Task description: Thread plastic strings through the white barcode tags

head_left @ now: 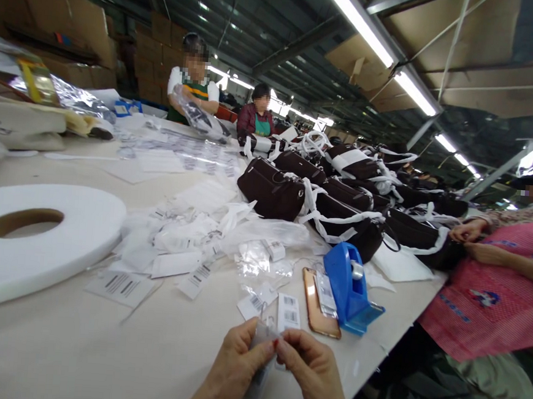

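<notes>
Low in the view, both hands meet over the table's near edge. My left hand is closed on a small clear plastic bag, which hangs down below the fingers. Pinched at the bag's upper edge is my right hand, thumb against forefinger, its tip touching the left thumb. What the bag contains is hard to make out. Just beyond the fingers lie a white barcode tag and another tag. A gold phone with small labels on it rests beside a blue tape dispenser.
A large white roll lies at the left. Loose tags and tissue cover the table's middle. Dark brown handbags with white-wrapped straps are heaped beyond. Two people work across the table; another person's hands touch a bag at right.
</notes>
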Demonstrator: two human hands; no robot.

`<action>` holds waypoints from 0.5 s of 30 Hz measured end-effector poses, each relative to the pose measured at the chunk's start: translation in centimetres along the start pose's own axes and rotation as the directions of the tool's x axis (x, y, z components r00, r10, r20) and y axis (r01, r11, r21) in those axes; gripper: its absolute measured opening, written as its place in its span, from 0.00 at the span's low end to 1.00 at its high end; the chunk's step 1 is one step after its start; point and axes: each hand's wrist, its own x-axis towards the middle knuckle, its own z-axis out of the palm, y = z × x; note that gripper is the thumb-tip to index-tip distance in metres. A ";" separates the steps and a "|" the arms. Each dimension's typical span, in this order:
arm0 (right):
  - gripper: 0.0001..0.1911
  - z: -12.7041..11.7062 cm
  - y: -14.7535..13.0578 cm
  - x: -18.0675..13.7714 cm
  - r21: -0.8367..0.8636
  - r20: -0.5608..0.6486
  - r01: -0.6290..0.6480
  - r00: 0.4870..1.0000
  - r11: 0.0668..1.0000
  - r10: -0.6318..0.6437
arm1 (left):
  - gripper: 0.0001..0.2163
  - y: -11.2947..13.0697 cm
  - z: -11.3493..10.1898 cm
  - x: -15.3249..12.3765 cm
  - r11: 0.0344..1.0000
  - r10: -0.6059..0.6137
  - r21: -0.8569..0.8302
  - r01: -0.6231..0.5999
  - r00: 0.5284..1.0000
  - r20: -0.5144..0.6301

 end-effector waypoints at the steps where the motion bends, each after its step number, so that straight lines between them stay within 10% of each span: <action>1: 0.13 0.1 -0.1 0.0 -0.015 -0.003 0.010 1.000 1.000 -0.010 | 0.12 -0.1 -0.1 0.0 0.999 0.012 0.037 -0.012 1.000 -0.001; 15: 0.12 -0.4 0.5 0.2 0.024 -0.019 -0.027 0.999 0.999 0.028 | 0.06 -0.6 -0.5 -0.1 0.957 0.055 0.281 -0.074 0.996 0.073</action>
